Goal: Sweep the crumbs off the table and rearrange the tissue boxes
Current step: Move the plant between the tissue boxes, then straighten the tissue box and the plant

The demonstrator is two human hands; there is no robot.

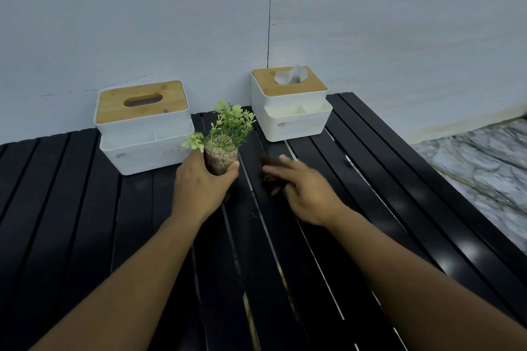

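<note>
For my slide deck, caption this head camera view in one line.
Left hand grips a small glass potted plant while the right hand brushes the black slatted table between two white wooden-lidded tissue boxes.

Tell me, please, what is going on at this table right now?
A person is working at a black slatted table. The left hand grips a small glass pot with a green plant; the right hand holds something dark and blurred over the slats, possibly a cloth or brush. Two white tissue boxes with wooden lids stand by the wall: the left box and the right box, which shows a tissue.

No readable text, labels, brands, numbers or signs on anything
</note>
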